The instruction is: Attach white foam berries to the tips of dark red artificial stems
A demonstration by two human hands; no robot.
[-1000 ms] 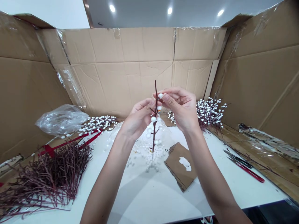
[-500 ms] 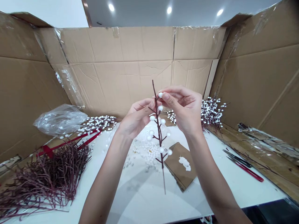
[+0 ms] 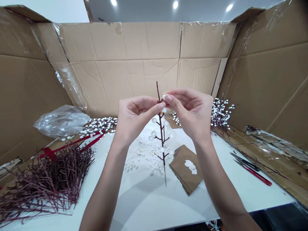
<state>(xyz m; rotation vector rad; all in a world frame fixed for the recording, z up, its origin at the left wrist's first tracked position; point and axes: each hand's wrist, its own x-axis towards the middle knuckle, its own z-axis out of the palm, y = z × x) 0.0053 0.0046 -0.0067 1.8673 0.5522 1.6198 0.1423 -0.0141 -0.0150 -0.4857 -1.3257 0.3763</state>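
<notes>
— Left hand (image 3: 136, 118) now turns palm-up. Its hold?

— Narrow pinch on a thin dark-red twig (image 3: 160, 134), above the brown cardboard scrap (image 3: 186, 168); right hand (image 3: 190, 112) steadily pinches a white foam ball (image 3: 164, 96) close against the twig.

You face a three-sided screen of brown cardboard panels (image 3: 120, 41), their seams joined with clear packing tape (image 3: 117, 28), standing around the white tabletop (image 3: 134, 205). Above the panels' top edge you see a grey ceiling (image 3: 144, 9) with round recessed lights (image 3: 175, 4), and a white wall (image 3: 48, 11) at upper left.
</notes>
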